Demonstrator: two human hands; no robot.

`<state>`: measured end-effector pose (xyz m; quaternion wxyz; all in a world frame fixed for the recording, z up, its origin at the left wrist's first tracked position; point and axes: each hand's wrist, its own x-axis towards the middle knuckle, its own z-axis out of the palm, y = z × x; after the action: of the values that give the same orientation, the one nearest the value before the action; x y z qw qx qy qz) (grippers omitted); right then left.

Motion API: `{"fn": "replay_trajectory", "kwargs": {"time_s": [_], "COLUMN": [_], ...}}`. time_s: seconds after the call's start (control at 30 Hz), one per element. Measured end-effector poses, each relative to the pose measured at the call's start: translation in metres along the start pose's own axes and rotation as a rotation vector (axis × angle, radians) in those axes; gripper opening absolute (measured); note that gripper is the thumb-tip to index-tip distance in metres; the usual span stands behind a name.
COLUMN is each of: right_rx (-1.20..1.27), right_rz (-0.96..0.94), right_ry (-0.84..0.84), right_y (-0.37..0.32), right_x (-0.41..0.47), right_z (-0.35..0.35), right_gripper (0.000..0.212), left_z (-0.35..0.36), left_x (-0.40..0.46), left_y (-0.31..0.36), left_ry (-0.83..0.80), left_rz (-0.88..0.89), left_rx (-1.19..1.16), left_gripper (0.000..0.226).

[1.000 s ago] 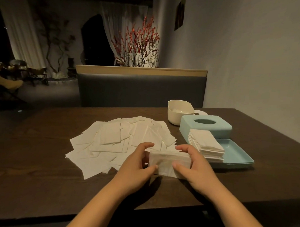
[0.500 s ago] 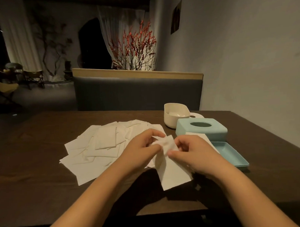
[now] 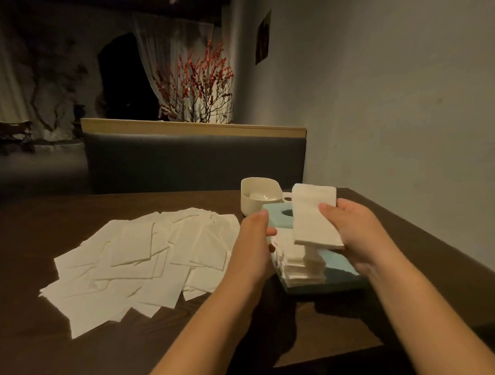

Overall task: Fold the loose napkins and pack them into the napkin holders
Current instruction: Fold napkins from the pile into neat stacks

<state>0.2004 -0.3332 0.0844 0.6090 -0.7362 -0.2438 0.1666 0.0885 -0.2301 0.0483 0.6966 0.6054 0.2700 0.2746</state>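
My right hand [image 3: 351, 234] holds a folded white napkin [image 3: 314, 216] in the air, above the stack of folded napkins [image 3: 302, 265] that lies in the light blue holder tray [image 3: 345, 276]. The blue holder lid [image 3: 278, 218] with an oval slot stands behind the stack. My left hand [image 3: 253, 240] hovers at the stack's left side, fingers loosely bent, holding nothing. Several loose unfolded napkins [image 3: 136, 261] are spread over the dark wooden table [image 3: 50, 348] to the left.
A cream holder base [image 3: 259, 195] stands behind the blue lid, near the table's far edge. A grey upholstered bench back [image 3: 195, 161] runs behind the table, and a wall closes in on the right.
The napkin held between both hands is now folded and lifted by my right hand alone over the stack. My left hand has let go and moved beside the stack.
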Motion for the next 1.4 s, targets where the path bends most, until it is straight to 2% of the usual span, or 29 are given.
{"fn": "replay_trajectory", "kwargs": {"time_s": [0.07,0.17,0.23,0.43,0.53,0.6,0.67,0.8,0.93,1.0,1.07,1.1,1.17,1.27,1.4], "right_rx": [-0.005,-0.180,-0.283,-0.521,-0.592,-0.558,-0.402,-0.204,0.011,-0.106,-0.332,-0.366,-0.362,-0.470,-0.493], "right_rz": [0.042,0.081,0.089,0.098,0.048,0.059,0.137,0.285,0.369,0.224,-0.071,-0.214,-0.386,-0.477,-0.506], "right_ry": [0.049,-0.001,-0.059,-0.177,-0.162,-0.138,-0.155,-0.197,-0.173,-0.111,0.007,0.044,0.034,-0.077,-0.121], "right_y": [0.001,0.007,0.011,0.021,0.027,0.033,0.039,0.047,0.038,0.026,0.015,0.010,0.002,-0.004,-0.003], "right_x": [0.009,0.019,0.025,0.036,0.041,0.044,0.045,0.046,0.047,0.039,0.030,0.026,0.018,0.011,0.009], "right_z": [-0.014,-0.013,-0.005,0.009,0.014,0.017,0.020,0.025,0.015,0.011,0.013,0.016,0.029,0.058,0.101], "right_gripper": [0.010,0.013,0.016,0.015,0.017,0.031,0.041,0.048,0.051,0.044,0.032,0.028,0.019,0.014,0.026], "left_z": [0.000,0.006,0.011,0.024,0.029,0.033,0.036,0.040,0.033,0.027,0.019,0.016,0.005,-0.016,-0.062], "left_x": [0.008,0.021,0.024,0.025,0.030,0.032,0.034,0.039,0.037,0.035,0.036,0.036,0.035,0.034,0.036], "left_y": [0.001,-0.002,-0.007,-0.016,-0.022,-0.027,-0.035,-0.048,-0.044,-0.037,-0.029,-0.025,-0.018,-0.011,-0.006], "left_ry": [0.049,0.079,0.077,-0.028,-0.040,-0.037,-0.046,-0.015,-0.033,-0.026,-0.017,-0.012,0.011,0.061,0.122], "left_rz": [0.073,0.087,0.053,-0.183,-0.152,-0.110,-0.056,-0.004,-0.012,-0.004,0.016,0.034,0.099,0.262,0.343], "left_rx": [0.033,0.057,0.076,-0.066,-0.048,0.002,0.069,0.158,0.091,0.039,0.015,0.036,0.106,0.270,0.557], "left_gripper": [0.024,0.018,0.021,0.028,0.038,0.033,0.045,0.056,0.059,0.057,0.054,0.050,0.038,0.021,0.021]}}
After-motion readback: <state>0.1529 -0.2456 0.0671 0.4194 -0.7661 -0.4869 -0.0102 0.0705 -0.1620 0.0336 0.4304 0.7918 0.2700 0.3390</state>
